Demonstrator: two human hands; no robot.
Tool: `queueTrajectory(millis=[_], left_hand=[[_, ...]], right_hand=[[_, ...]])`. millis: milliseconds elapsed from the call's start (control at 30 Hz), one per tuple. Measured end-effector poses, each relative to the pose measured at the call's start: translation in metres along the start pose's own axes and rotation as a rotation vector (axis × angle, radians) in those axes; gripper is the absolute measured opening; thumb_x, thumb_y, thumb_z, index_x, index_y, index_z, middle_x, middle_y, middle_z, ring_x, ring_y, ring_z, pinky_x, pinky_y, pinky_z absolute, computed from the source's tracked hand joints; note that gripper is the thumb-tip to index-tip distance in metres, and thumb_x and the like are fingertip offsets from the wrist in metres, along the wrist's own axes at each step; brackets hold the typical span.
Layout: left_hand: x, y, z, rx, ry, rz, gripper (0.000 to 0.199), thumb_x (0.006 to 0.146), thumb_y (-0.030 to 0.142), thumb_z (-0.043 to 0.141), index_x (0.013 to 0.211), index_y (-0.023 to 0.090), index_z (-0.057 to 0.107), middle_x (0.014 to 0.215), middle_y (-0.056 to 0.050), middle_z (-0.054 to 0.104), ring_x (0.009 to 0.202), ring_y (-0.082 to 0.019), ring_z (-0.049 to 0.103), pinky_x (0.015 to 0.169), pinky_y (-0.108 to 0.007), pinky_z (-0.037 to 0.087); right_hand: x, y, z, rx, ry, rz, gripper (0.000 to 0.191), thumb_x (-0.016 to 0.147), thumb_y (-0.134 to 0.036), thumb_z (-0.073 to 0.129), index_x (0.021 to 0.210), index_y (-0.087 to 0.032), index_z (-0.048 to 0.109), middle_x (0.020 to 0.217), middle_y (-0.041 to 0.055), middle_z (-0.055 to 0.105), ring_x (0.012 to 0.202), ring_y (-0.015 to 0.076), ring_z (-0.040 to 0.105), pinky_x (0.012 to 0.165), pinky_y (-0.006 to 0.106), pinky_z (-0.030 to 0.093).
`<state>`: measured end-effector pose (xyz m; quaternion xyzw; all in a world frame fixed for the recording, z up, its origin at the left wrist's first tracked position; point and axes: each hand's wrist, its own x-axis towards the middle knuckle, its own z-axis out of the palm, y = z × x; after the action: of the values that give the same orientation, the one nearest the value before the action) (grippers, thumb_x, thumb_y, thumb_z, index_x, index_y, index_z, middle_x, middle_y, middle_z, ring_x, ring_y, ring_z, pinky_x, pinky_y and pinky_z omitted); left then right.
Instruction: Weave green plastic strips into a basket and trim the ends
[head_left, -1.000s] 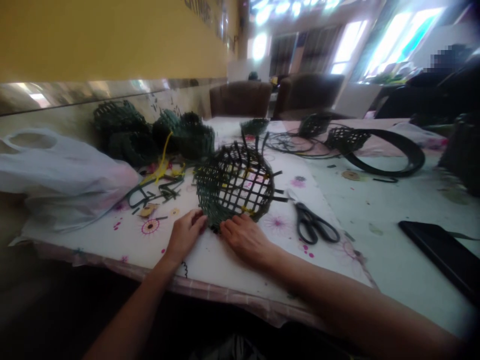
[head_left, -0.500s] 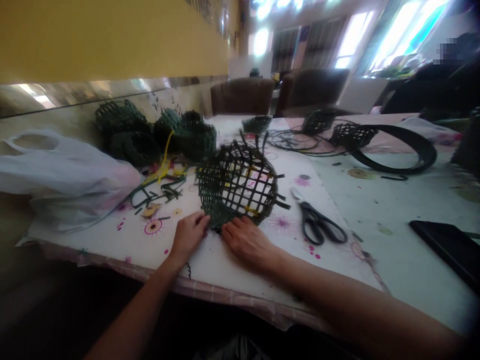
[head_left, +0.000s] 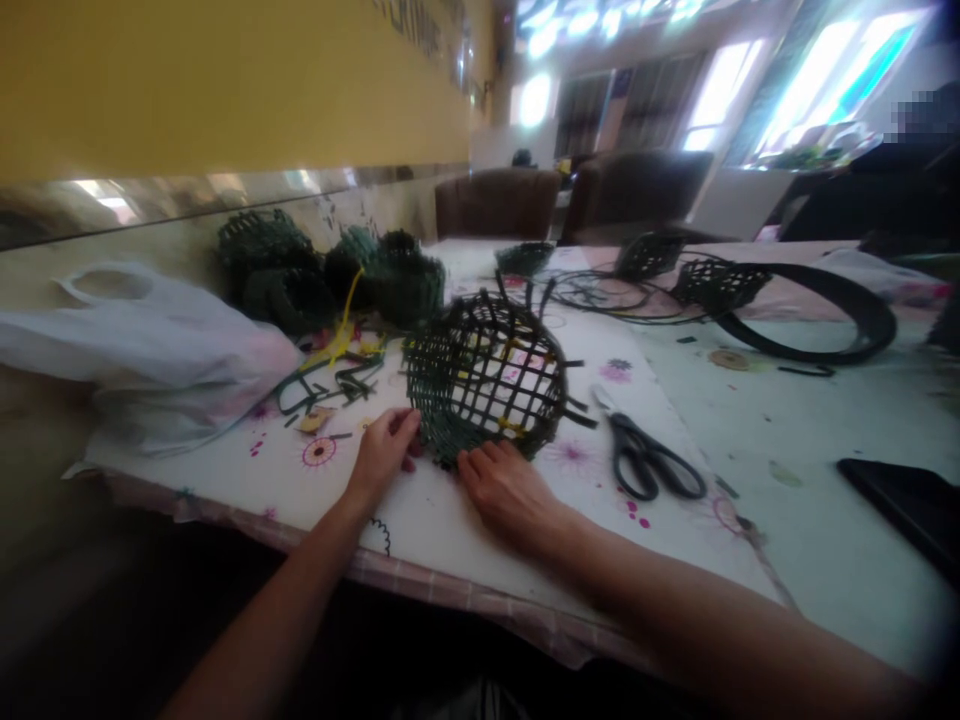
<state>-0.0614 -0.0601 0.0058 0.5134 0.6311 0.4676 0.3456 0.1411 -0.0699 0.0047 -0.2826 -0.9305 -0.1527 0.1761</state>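
Observation:
A dark green woven basket [head_left: 442,415] lies tipped on its side on the table, its open-grid part facing up and to the right, with loose strip ends sticking out at the top and right. My left hand [head_left: 388,450] is at the basket's lower left edge, thumb and fingers pinched together; what lies between them is too small to make out. My right hand [head_left: 506,490] has its fingers curled over the basket's near rim. To the right of the basket lie black-handled scissors [head_left: 641,450].
A white plastic bag [head_left: 172,360] sits at the left, beside green and yellow strip scraps [head_left: 337,370]. More woven baskets [head_left: 397,280] stand behind. A coiled dark band [head_left: 862,335] and a black flat object [head_left: 900,500] are at the right. A person sits at the far right.
The whole view has shifted, so things appear slightly further right and lower. My left fingers have moved a little at the basket's edge. My right hand keeps its place on the rim.

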Motion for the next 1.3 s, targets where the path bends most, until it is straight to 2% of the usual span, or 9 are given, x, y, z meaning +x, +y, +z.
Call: queueTrajectory(millis=[133, 233, 333, 400, 533, 600, 800, 1100, 1300], left_hand=[[0.003, -0.001, 0.001, 0.042, -0.102, -0.012, 0.031, 0.076, 0.043, 0.063, 0.088, 0.015, 0.057, 0.069, -0.002, 0.062, 0.055, -0.015, 0.060, 0.041, -0.021, 0.042], [0.001, -0.006, 0.000, 0.077, -0.099, 0.037, 0.026, 0.074, 0.035, 0.062, 0.091, 0.015, 0.058, 0.074, -0.003, 0.066, 0.058, -0.016, 0.062, 0.046, -0.023, 0.044], [-0.003, -0.011, -0.002, 0.072, -0.113, 0.108, 0.032, 0.074, 0.035, 0.066, 0.098, 0.014, 0.061, 0.093, -0.008, 0.071, 0.079, -0.019, 0.067, 0.067, -0.030, 0.053], [-0.005, -0.014, -0.005, 0.075, -0.139, 0.143, 0.038, 0.074, 0.037, 0.068, 0.103, 0.013, 0.062, 0.102, -0.010, 0.072, 0.090, -0.022, 0.067, 0.079, -0.035, 0.054], [-0.008, -0.015, -0.010, 0.144, -0.234, 0.189, 0.039, 0.077, 0.041, 0.068, 0.103, 0.012, 0.065, 0.101, -0.011, 0.072, 0.091, -0.024, 0.067, 0.084, -0.039, 0.053], [-0.009, -0.014, -0.011, 0.169, -0.257, 0.192, 0.038, 0.078, 0.041, 0.068, 0.101, 0.012, 0.066, 0.100, -0.011, 0.072, 0.090, -0.024, 0.068, 0.083, -0.039, 0.053], [-0.011, -0.015, -0.010, 0.146, -0.242, 0.206, 0.042, 0.077, 0.042, 0.069, 0.107, 0.013, 0.064, 0.103, -0.011, 0.072, 0.091, -0.024, 0.067, 0.083, -0.040, 0.053], [-0.014, -0.017, -0.010, 0.117, -0.244, 0.216, 0.042, 0.078, 0.043, 0.069, 0.108, 0.014, 0.063, 0.104, -0.010, 0.071, 0.093, -0.024, 0.067, 0.085, -0.040, 0.054], [-0.019, -0.013, -0.010, 0.098, -0.249, 0.210, 0.042, 0.077, 0.044, 0.070, 0.105, 0.013, 0.062, 0.102, -0.010, 0.071, 0.090, -0.023, 0.067, 0.081, -0.037, 0.054]], right_hand=[[-0.001, -0.004, -0.006, 0.049, -0.136, 0.049, 0.022, 0.088, -0.003, 0.046, 0.094, -0.009, 0.067, 0.083, 0.0116, 0.066, 0.076, 0.0223, 0.055, 0.067, 0.035, 0.034], [-0.001, -0.009, -0.013, 0.165, -0.200, 0.192, 0.024, 0.084, -0.002, 0.047, 0.094, -0.011, 0.067, 0.092, 0.0128, 0.066, 0.084, 0.0243, 0.056, 0.073, 0.036, 0.038], [-0.001, -0.008, -0.018, 0.356, -0.172, 0.372, 0.021, 0.083, -0.006, 0.050, 0.093, -0.014, 0.067, 0.102, 0.0121, 0.065, 0.091, 0.0234, 0.057, 0.079, 0.035, 0.041], [0.000, -0.004, -0.019, 0.513, -0.119, 0.447, 0.023, 0.084, -0.006, 0.051, 0.096, -0.015, 0.067, 0.105, 0.0112, 0.064, 0.093, 0.0210, 0.057, 0.081, 0.033, 0.042], [0.002, 0.013, -0.019, 0.687, 0.001, 0.563, 0.019, 0.083, -0.004, 0.052, 0.092, -0.014, 0.065, 0.097, 0.0091, 0.064, 0.089, 0.0179, 0.057, 0.081, 0.029, 0.042], [0.003, 0.018, -0.019, 0.697, 0.001, 0.568, 0.015, 0.083, -0.004, 0.053, 0.083, -0.014, 0.064, 0.090, 0.0073, 0.063, 0.083, 0.0169, 0.056, 0.077, 0.028, 0.040], [0.004, 0.018, -0.013, 0.707, -0.136, 0.482, 0.018, 0.081, -0.003, 0.055, 0.069, -0.015, 0.061, 0.078, 0.0039, 0.061, 0.075, 0.0148, 0.053, 0.070, 0.026, 0.036], [0.004, 0.017, -0.009, 0.733, -0.142, 0.464, 0.017, 0.078, -0.005, 0.059, 0.067, -0.016, 0.066, 0.076, 0.0034, 0.060, 0.074, 0.0140, 0.052, 0.069, 0.027, 0.036], [0.005, 0.018, -0.011, 0.743, -0.178, 0.503, 0.013, 0.075, -0.005, 0.063, 0.068, -0.016, 0.064, 0.078, 0.0026, 0.060, 0.075, 0.0138, 0.051, 0.069, 0.026, 0.037]])
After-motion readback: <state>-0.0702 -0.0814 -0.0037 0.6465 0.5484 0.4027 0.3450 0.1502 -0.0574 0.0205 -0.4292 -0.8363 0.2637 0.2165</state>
